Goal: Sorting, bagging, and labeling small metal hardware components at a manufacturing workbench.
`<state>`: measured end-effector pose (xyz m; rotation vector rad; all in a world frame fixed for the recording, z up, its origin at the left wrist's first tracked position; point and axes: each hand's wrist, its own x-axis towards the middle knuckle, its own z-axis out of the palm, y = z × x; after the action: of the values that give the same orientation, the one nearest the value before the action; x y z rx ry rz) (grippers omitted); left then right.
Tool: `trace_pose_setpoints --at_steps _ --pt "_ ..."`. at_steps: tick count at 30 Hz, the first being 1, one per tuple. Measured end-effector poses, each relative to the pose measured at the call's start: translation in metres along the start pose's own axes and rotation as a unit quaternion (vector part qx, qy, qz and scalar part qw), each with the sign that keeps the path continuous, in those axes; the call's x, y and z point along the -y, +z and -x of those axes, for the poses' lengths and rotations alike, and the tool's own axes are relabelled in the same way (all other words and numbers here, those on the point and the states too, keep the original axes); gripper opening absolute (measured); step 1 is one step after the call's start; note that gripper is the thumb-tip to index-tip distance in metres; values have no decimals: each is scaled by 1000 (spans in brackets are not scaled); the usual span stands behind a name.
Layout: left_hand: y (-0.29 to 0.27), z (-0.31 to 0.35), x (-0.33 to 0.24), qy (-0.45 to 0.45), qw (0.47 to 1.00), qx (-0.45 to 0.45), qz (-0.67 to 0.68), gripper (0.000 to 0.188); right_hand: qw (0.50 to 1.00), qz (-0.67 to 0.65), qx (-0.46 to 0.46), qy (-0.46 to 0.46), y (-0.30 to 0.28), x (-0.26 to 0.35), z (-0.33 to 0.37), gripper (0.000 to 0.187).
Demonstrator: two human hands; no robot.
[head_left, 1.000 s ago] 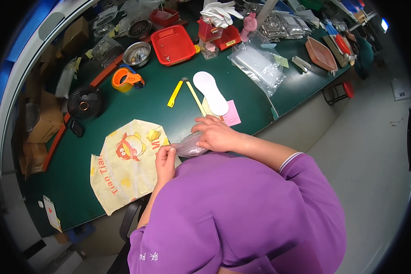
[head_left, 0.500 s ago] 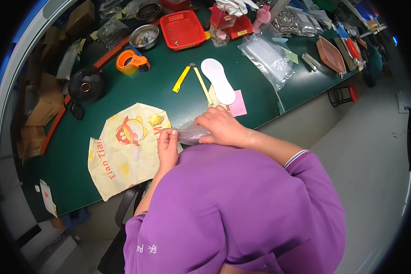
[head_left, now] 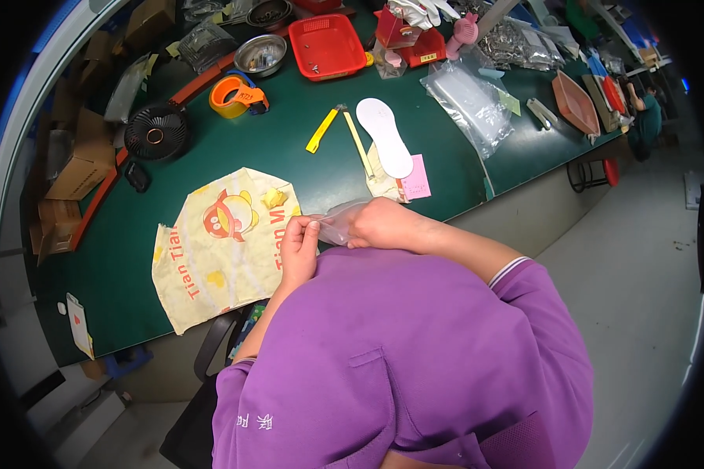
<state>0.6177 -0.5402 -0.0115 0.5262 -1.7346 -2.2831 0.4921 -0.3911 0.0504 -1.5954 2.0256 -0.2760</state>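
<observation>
A clear plastic bag (head_left: 337, 224) is stretched between my two hands, just above the table's near edge. My left hand (head_left: 298, 248) pinches its left end between thumb and fingers. At its right end my right hand (head_left: 389, 224) is curled around the plastic, with the fingertips partly hidden. Left of the bag lies a cream cloth (head_left: 231, 250) with a cartoon bird print, and a crumpled yellow piece (head_left: 274, 198) rests on it. Beyond my right hand are a white sole-shaped piece (head_left: 385, 141), a pink paper note (head_left: 417, 177) and a yellow utility knife (head_left: 321, 133).
A black fan (head_left: 156, 133), an orange tape dispenser (head_left: 242, 97), a metal bowl (head_left: 260, 56) and a red tray (head_left: 328, 48) stand toward the back. Flat plastic bags (head_left: 471, 102) lie back right. A red-topped stool (head_left: 608, 173) and another person (head_left: 648, 121) are farther right.
My right hand has curled its fingers in on the bag and shifted slightly right. My left hand keeps its pinch. The whole view has shifted a little.
</observation>
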Motion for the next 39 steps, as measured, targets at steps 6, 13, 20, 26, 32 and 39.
trace_pose_setpoints --at_steps 6,13,20,26,32,39 --pt "-16 -5 19 12 998 -21 -51 8 984 -10 -176 -10 0 11 1 28" --pt "-12 -4 13 -22 999 42 17 7 982 -87 -167 -10 19 -2 -6 15" --pt "-29 -14 23 -33 998 58 -16 9 967 -3 -253 -12 4 -11 14 15" --pt "-31 -14 23 -58 998 -8 18 8 933 -70 -352 22 0 -25 29 18" --pt "-41 -15 -5 -114 987 17 -115 10 835 -427 -283 203 14 -38 36 12" --pt "-60 -14 -4 -74 980 63 -176 10 864 -380 -264 198 10 -42 39 13"
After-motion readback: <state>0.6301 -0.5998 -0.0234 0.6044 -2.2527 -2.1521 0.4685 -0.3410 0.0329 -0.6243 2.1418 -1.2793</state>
